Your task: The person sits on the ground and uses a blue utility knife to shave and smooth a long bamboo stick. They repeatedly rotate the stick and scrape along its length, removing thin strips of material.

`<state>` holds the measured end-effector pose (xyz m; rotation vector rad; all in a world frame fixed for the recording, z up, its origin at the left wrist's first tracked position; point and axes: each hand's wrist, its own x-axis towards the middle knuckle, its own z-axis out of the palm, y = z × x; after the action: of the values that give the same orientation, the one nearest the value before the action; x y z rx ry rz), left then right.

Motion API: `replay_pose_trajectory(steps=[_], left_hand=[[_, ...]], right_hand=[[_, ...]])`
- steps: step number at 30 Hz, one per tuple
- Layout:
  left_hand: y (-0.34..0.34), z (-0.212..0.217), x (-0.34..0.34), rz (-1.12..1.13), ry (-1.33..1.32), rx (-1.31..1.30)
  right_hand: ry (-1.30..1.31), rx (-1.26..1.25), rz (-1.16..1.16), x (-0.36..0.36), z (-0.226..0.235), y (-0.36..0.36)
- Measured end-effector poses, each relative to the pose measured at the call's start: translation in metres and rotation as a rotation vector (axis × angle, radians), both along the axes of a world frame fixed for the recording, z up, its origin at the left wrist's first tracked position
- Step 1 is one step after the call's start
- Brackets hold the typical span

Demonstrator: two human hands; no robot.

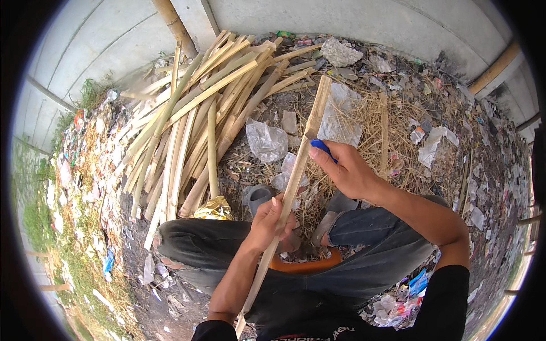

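Observation:
A long split bamboo strip [294,181] slants from beside my left forearm up to a blunt far end. My left hand [266,225] is closed around its lower middle, between my knees. Higher up, my right hand [348,169] grips a blue-handled knife [322,149], held against the strip. Most of the blade is hidden at the contact point, so its shape is hard to make out. My thumb lies along the blue handle, close to the wood.
A heap of bamboo strips [196,113] lies at the far left, near a pale wall [341,20]. Thin shavings [369,133] cover the ground ahead, among litter and a clear plastic bag [266,140]. An orange seat [307,262] shows under my legs.

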<state>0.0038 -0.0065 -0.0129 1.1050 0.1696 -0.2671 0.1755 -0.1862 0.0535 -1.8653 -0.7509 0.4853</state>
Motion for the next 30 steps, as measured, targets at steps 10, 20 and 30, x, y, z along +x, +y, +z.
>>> replay_pose_trajectory(steps=[10,20,30], left_hand=[[-0.013,0.007,-0.001,-0.142,-0.037,0.02],[-0.012,0.0,0.002,-0.027,0.061,0.133],[-0.016,0.001,0.0,-0.007,0.079,0.192]], right_hand=[[0.078,-0.055,-0.162,0.055,0.007,-0.014],[-0.446,-0.522,0.229,-0.041,-0.002,-0.007],[-0.489,-0.49,0.247,-0.003,-0.007,-0.013]])
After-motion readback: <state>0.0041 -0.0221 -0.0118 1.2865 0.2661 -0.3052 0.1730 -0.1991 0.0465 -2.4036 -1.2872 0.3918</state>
